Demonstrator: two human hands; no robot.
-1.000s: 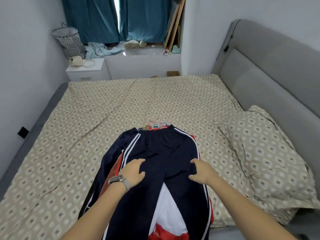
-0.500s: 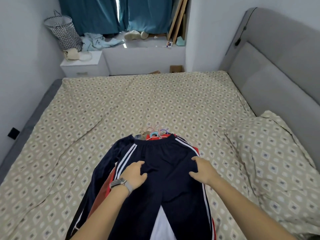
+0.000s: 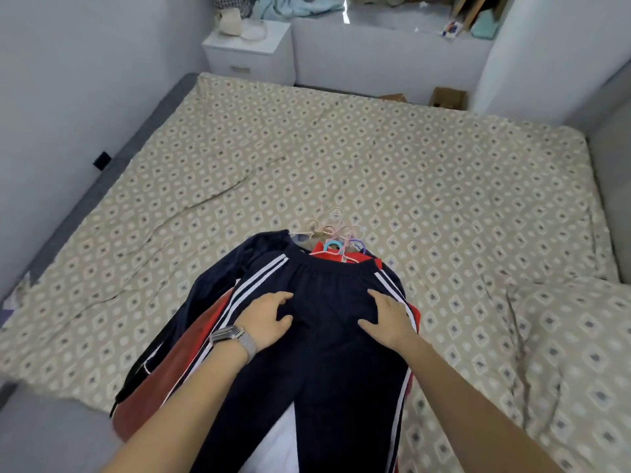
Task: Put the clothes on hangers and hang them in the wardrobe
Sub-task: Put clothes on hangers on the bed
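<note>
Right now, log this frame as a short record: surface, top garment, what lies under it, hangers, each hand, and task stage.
surface: bed with patterned sheet
top garment: navy track pants, white side stripes, waistband away from the person
under it: red clothes and a navy sleeve
hangers: coloured hooks bunched just past the waistband
left hand: flat on the pants, fingers spread, watch on wrist
right hand: flat on the pants, no grip
pillow: right of the pile
stage: clothes on the bed; no wardrobe in view
</note>
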